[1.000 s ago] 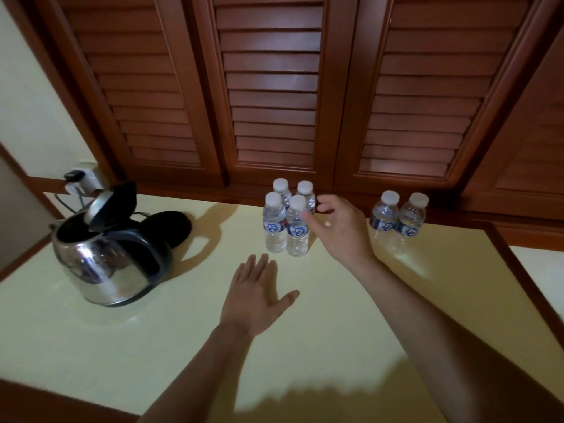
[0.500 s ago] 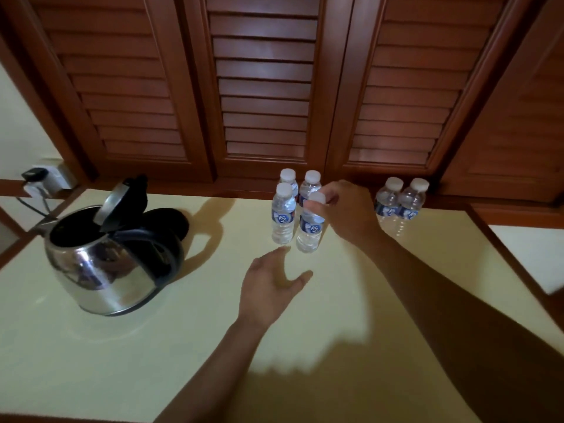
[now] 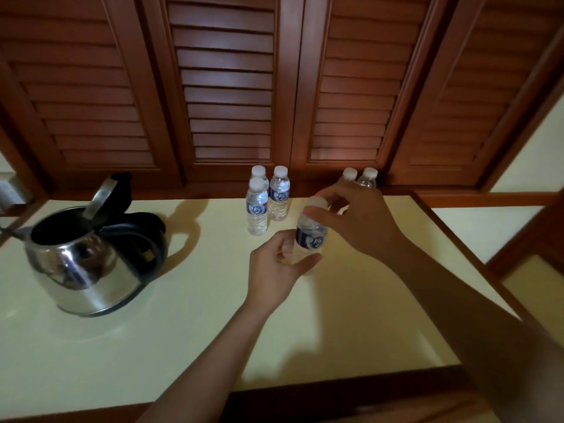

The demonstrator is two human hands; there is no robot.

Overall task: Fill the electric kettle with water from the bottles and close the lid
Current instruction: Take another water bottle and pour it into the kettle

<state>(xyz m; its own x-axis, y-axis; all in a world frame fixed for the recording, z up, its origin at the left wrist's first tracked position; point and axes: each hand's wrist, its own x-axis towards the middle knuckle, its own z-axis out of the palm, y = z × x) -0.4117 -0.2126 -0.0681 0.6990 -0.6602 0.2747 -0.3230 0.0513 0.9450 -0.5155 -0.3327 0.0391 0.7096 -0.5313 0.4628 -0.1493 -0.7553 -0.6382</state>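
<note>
Two rear-right bottles (image 3: 368,175): only caps & shoulders show, rest behind right hand (image 3: 357,221); held bottle (image 3: 309,236): cap part-covered by right fingers, base behind left hand (image 3: 274,270), outline blurred; back-left bottle (image 3: 258,171) mostly behind front bottle (image 3: 257,209); label text too small to read; pale wall fitting (image 3: 9,190) cut by L edge, not identifiable.

six water bottles (image 3: 309,236), one kettle (image 3: 82,270), one left hand (image 3: 274,264), one right hand (image 3: 357,221).
</note>
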